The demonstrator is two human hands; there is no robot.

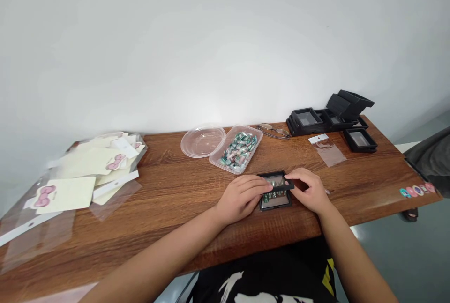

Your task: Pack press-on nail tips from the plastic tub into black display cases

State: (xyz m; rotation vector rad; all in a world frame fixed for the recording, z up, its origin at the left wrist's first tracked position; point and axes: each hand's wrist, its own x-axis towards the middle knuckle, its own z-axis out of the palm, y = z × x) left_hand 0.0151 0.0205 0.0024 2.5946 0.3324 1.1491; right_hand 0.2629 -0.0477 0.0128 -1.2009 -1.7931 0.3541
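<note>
A small black display box point(275, 207) with a clear window lies near the table's front edge, its lid point(283, 187) tilted part way up. Shiny green nail-shaped pieces point(269, 196) sit in a row inside, partly hidden by the lid and fingers. My left hand point(242, 196) is closed at the box's left side, fingers on the lid's edge. From the right, my right hand point(310, 189) pinches the lid's other end between thumb and fingers. Behind the box, a clear plastic tub point(253, 150) holds many similar green and pink pieces.
A round clear container point(203, 141) stands beside the tub, with eyeglasses point(274, 131) to the right. Several black boxes point(307, 118) are piled at the back right near a clear bag point(327, 151). Cream cards point(68, 194) in bags cover the left. Another person's leg point(431, 158) shows at right.
</note>
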